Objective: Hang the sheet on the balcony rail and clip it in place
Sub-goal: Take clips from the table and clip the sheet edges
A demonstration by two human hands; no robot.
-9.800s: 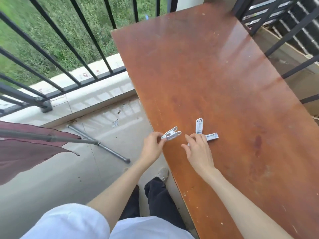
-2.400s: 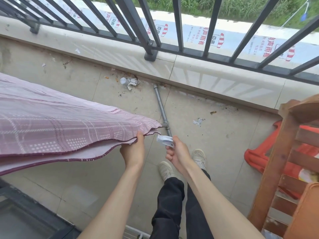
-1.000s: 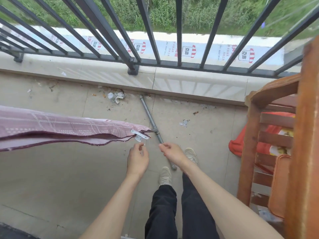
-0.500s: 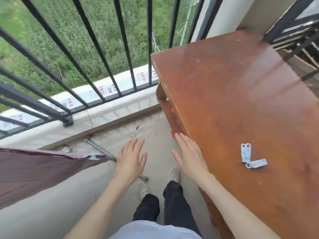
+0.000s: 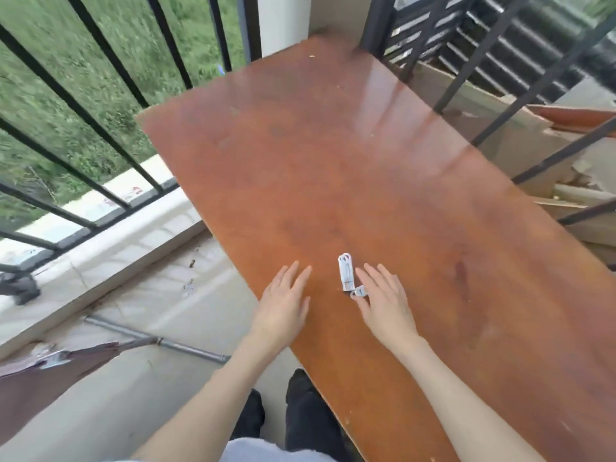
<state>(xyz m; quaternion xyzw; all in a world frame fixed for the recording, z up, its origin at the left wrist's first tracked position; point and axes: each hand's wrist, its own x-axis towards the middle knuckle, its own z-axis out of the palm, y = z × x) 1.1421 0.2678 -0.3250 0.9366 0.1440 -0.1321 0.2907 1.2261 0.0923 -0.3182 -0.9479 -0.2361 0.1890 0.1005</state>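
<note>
Two white clips lie on the brown table (image 5: 366,168): one upright clip (image 5: 346,271) and a second clip (image 5: 360,291) partly hidden under the fingers of my right hand (image 5: 383,301). My right hand hovers just right of them, fingers spread, holding nothing. My left hand (image 5: 283,305) is open over the table's near left edge, also with nothing in it. At the lower left the maroon sheet (image 5: 36,381) hangs over a rail, with a white clip (image 5: 55,358) fastened on its corner.
A black balcony railing (image 5: 110,105) runs along the left above a pale ledge (image 5: 110,241). A grey metal pipe (image 5: 156,340) lies on the tiled floor. Cardboard and wood scraps (image 5: 546,155) sit behind bars to the right. My legs stand below the table edge.
The view has swung right from the sheet to the table. Both open hands moved onto the tabletop, and my right hand now reaches the two clips. The sheet stays clipped.
</note>
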